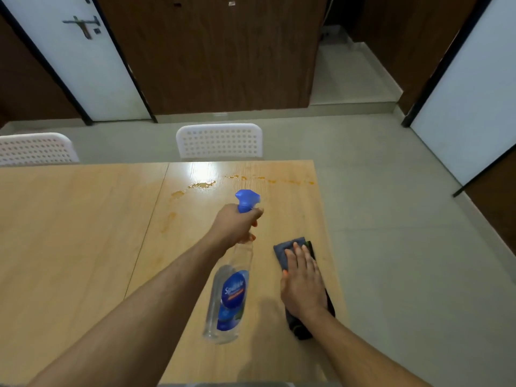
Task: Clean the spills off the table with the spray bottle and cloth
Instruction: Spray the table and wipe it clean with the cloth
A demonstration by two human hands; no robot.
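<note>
1. The left hand (237,224) is gripping the neck of the spray bottle (230,291), with the fingers curled round it just under the blue trigger head. The bottle is being held in the air above the table (78,233), and its nozzle is pointing toward the far side.
2. The right hand (303,283) is lying flat on the cloth (284,248), with the fingers straight and together, pressing it against the table. It is not pinching the cloth. The two hands are apart, with the bottle between them.
3. The cloth is dark grey-blue and folded. It is lying on the table just to the right of the bottle, near the table's right edge.
4. The spills (202,185) are orange-brown patches on the table beyond the bottle's nozzle. One larger wet patch is lying beyond and to the left of the nozzle, a fainter smear (169,220) is lying left of the bottle, and a row of small drops (275,180) is running toward the table's far right corner.
5. I judge that the spraying step is in hand: the bottle is aimed at the spills, but the cloth is not yet on them.
6. The next move probably calls for squeezing the trigger over the patches, then sliding the cloth forward across the table to reach them.
7. Two white chairs (220,141) are standing behind the table's far edge.
</note>
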